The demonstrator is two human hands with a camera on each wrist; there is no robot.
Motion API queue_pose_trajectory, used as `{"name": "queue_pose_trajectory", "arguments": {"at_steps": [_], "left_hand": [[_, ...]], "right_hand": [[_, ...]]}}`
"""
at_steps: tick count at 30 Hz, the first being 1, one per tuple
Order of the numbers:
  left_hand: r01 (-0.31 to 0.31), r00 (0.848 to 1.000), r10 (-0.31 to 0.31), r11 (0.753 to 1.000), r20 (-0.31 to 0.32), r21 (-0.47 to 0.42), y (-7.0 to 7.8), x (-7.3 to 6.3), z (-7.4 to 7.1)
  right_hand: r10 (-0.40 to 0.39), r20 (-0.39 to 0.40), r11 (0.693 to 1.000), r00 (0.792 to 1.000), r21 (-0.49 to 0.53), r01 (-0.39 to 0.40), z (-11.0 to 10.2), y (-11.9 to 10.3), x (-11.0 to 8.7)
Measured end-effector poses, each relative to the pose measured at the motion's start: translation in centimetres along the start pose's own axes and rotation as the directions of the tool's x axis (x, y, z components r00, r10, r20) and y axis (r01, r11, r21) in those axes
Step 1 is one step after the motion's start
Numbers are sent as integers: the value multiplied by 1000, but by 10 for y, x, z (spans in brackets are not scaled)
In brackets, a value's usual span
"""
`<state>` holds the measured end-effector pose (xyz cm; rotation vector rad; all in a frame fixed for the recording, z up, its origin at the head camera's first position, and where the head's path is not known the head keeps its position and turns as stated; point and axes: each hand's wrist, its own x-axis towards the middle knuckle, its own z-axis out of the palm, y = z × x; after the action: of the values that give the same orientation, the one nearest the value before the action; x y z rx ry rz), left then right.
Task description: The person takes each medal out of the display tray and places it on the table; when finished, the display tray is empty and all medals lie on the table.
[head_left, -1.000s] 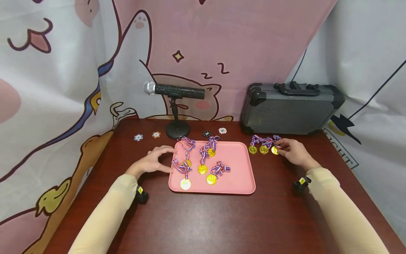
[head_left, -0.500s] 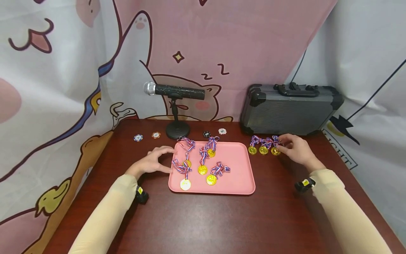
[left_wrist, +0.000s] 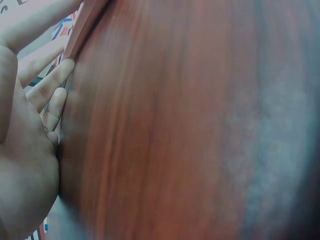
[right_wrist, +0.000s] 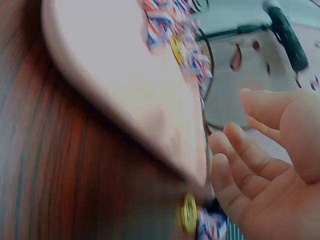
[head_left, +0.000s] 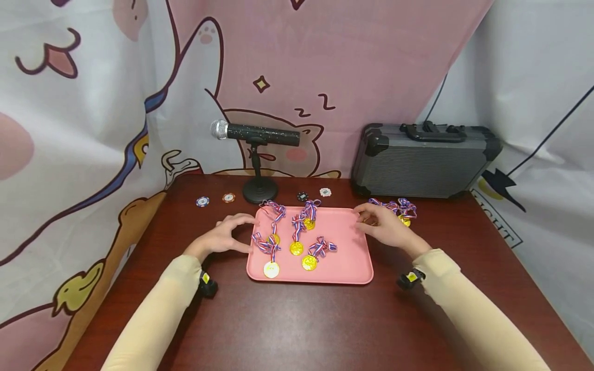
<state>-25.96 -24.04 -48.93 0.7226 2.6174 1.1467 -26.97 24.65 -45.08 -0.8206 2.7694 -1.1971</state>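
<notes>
A pink tray (head_left: 345,270) lies on the table with several gold medals on striped ribbons. One gold medal (head_left: 309,262) is near its middle front. My left hand (head_left: 221,236) is at the tray's left rim, fingers and thumb spread and touching or almost touching it. In the left wrist view, the fingers (left_wrist: 52,85) reach toward the rim. My right hand (head_left: 384,226) hovers at the tray's right rim, holding nothing, its fingers loosely bent in the right wrist view. Just behind it lie more medals with ribbons (head_left: 407,207), partly covered by the hand.
Behind the tray stand a black microphone (head_left: 264,135) on a stand and a grey ribbed case (head_left: 422,167). Several poker chips lie along the back, among them a blue one (head_left: 202,201) and an orange one (head_left: 228,197). A printed cloth hangs behind the table.
My right hand has left the rightmost medal beside the case and moved left to the tray's right rim. That medal stays on the table. My left hand has not moved.
</notes>
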Motion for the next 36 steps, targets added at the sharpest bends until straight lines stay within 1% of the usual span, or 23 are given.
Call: {"name": "queue_pose_trajectory", "arguments": {"at_steps": [6, 10, 14, 17, 22, 26, 28, 30, 33, 36], "left_hand": [[19, 1000, -19, 1000, 5, 2, -2, 0, 1], [13, 1000, -13, 1000, 1, -17, -3, 0, 2], [4, 1000, -4, 1000, -2, -27, -2, 0, 2], [12, 1000, -12, 1000, 4, -22, -2, 0, 1], [20, 1000, -20, 1000, 8, -12, -3, 0, 0], [13, 1000, -13, 1000, 4, -7, -2, 0, -1], [13, 1000, -13, 1000, 3, -5, -1, 0, -1], [17, 1000, -17, 1000, 6, -4, -2, 0, -1], [26, 1000, -26, 1000, 11, -7, -3, 1, 0], [23, 1000, -23, 1000, 10, -15, -2, 1, 0]], "right_hand": [[-36, 95, 999, 995, 18, 35, 31, -20, 29], [-46, 155, 999, 987, 6, 46, 50, -32, 47], [-28, 215, 999, 976, -18, 32, 62, -39, 60], [-4, 245, 998, 970, -57, 19, 70, -39, 67], [16, 275, 987, 961, -157, 28, 77, -38, 76], [0, 283, 973, 959, -221, 65, 80, -42, 80], [-6, 283, 966, 959, -245, 78, 80, -44, 81], [3, 286, 962, 958, -262, 75, 80, -46, 81], [29, 306, 959, 952, -277, 59, 79, -47, 81], [20, 325, 957, 945, -279, 75, 77, -45, 78]]}}
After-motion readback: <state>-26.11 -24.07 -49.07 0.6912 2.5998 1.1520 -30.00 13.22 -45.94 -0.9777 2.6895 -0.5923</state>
